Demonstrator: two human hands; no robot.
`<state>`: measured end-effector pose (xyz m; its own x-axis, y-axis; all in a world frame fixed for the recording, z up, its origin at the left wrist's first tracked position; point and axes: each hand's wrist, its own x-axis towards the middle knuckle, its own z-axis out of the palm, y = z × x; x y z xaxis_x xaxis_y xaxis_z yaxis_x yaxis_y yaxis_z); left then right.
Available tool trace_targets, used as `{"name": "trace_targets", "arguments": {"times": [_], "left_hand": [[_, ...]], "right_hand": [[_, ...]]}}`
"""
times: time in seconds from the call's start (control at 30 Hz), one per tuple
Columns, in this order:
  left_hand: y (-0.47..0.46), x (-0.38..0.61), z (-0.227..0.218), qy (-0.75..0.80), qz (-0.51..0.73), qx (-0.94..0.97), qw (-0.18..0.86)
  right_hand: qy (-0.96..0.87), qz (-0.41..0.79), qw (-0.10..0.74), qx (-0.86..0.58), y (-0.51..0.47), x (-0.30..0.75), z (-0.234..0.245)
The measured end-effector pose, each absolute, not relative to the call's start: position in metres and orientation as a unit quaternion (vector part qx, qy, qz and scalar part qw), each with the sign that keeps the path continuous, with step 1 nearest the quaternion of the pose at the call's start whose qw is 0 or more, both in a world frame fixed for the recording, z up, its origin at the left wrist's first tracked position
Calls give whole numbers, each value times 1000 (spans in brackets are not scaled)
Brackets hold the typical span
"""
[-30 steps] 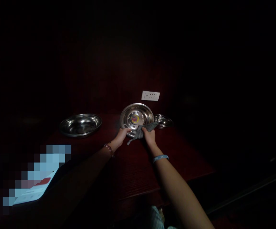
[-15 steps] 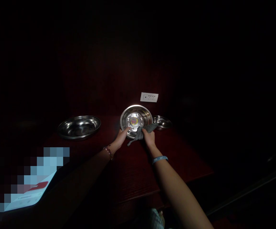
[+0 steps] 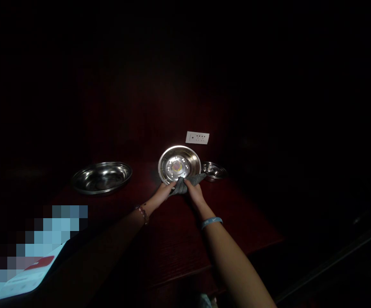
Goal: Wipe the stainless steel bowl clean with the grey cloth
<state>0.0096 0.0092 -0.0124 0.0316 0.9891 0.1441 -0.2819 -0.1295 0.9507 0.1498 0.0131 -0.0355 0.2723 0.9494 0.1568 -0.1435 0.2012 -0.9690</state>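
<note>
A shiny steel bowl with a round sticker on its inner base is tilted with its inside toward me. My left hand grips the bowl's lower left rim, thumb on the inside. My right hand is closed on a grey cloth, pressed over the lower right rim. The cloth reaches across to the left thumb, and its other end sticks out to the right. The fingers behind the bowl are hidden.
A wide steel basin sits on the dark red table at left. A smaller steel bowl stands at right. A white socket panel is on the wall. A lit screen, partly pixelated, is at lower left.
The cloth has shifted along the rim, its loose left end now gathered by the left thumb. My hands have come closer together. The whole view has moved slightly.
</note>
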Motion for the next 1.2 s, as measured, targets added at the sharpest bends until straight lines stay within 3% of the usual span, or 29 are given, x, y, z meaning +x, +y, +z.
{"name": "trace_targets", "arguments": {"times": [0.4,1.2], "left_hand": [[9,2,-10,420,600,413,541],[6,8,-10,403,595,470,513]], "right_hand": [[-408,304,662,-550,19,162,-39],[-406,383,666,-495,20,156,-40]]}}
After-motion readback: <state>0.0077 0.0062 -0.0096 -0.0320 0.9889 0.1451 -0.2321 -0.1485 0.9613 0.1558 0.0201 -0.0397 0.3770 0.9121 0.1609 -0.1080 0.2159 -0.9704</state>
